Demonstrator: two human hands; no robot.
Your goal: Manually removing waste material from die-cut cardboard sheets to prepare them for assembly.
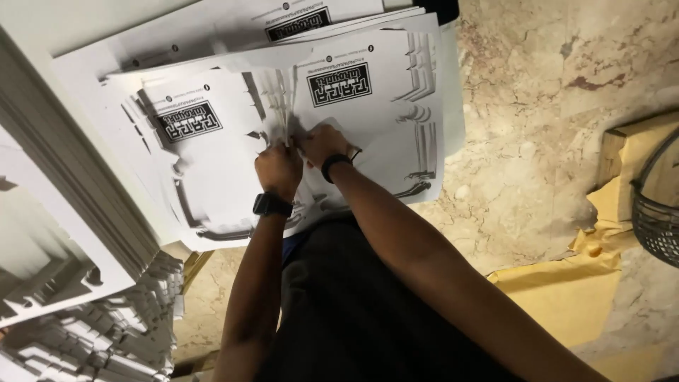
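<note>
Head view, looking down. Both hands meet at the middle of a fanned stack of white die-cut card sheets (368, 106) that lies in front of the person, over a marble floor (537, 141). The left hand (278, 168) and the right hand (322, 143) touch each other, their fingers curled shut and pinching the cut edges of the top sheets where a narrow strip runs between two printed panels; exactly how many sheets each pinch holds cannot be told. A dark watch (271, 205) sits on the left wrist and a dark band (334, 164) on the right.

Risks, as judged from this view: the thin webs beside the cut-outs look weak, so a pull at an angle could tear a sheet instead of parting it cleanly. The stack is loosely fanned, so tugging one sheet may drag its neighbours off the pile. A heap of loose offcuts (106, 332) at lower left and brown paper (566, 297) on the floor could catch fallen pieces. A wire basket (658, 212) stands well apart at right.
</note>
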